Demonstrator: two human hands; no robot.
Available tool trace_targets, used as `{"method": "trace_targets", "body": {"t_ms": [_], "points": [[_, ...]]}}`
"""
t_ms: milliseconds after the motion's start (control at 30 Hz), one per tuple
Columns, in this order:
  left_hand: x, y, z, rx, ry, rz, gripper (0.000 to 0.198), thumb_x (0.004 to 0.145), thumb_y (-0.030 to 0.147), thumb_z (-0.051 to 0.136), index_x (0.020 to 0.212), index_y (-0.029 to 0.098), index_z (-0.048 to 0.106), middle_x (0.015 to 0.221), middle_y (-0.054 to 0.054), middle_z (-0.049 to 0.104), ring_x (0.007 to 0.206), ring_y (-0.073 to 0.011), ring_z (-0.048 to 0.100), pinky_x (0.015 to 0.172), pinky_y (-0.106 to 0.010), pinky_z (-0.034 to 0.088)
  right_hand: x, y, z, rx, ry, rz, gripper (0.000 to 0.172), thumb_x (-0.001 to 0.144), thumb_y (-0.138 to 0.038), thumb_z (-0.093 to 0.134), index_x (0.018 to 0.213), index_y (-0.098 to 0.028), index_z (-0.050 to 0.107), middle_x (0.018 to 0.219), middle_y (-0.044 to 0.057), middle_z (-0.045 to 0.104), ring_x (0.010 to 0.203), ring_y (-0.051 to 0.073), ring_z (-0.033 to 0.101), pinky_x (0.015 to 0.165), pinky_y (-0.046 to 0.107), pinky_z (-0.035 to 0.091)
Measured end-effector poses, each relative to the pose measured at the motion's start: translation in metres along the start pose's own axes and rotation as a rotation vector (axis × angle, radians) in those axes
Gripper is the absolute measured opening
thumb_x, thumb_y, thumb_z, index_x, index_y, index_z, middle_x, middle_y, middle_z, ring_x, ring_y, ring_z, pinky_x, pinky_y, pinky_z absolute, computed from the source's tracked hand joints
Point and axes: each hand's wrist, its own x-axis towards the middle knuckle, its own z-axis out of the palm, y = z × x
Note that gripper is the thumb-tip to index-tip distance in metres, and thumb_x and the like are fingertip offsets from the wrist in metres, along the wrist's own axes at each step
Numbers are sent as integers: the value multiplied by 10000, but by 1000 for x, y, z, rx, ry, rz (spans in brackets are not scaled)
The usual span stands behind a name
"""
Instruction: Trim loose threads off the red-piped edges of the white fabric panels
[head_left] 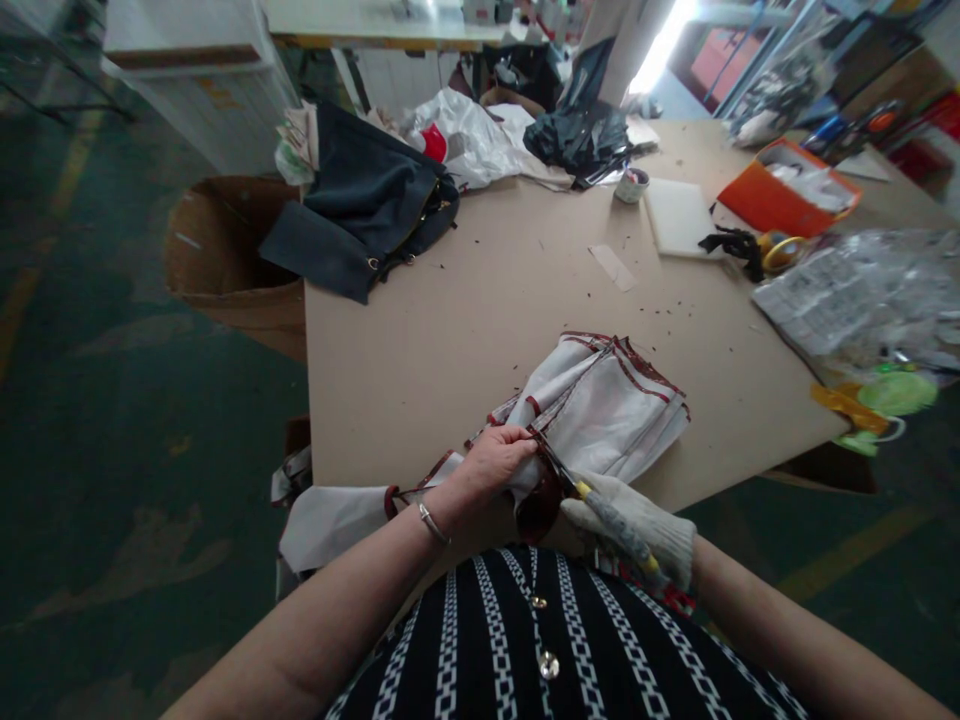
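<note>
Where the table [465, 320] edge meets the person's body, the left hand [499, 462] is closed, pinching the near corner of the white fabric stack [607, 405] with dark red trim. The stack lies just beyond and right of that hand. The right hand [637, 525], in a knit glove, grips a slim tool [570, 485]. Its tip is at the trim beside the left fingers.

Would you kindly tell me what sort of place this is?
Probably a sewing or bag-making workshop: a large worktable, white fabric pieces with dark red trim in the left hand, a cutting tool in the gloved right hand, and a dark bag.
</note>
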Motion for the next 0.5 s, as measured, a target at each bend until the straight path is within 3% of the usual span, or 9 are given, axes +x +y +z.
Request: {"method": "trace_targets", "body": {"t_ms": [333,400,500], "points": [[-1,-3,-1,7,-4,18,125,698,273,616,689,148,618,613,3,598,500,-102,490,490,-226,357,5,1,10,34,37,14,362,884,-528,615,950,-173,641,911,56,667,830,236,603,805,390,523],[-4,-1,1,46,-16,50,123,712,265,600,690,147,628,630,0,604,530,-110,501,514,-232,374,2,1,7,28,97,45,379,868,-500,642,1058,-172,649,912,53,664,818,229,606,791,382,530],[-16,6,9,181,-30,134,135,742,246,568,675,146,629,609,10,572,556,-114,482,526,-231,360,5,-1,4,35,240,36,628,805,-426,726,1356,-213,513,977,32,645,828,205,618,799,360,547]]}}
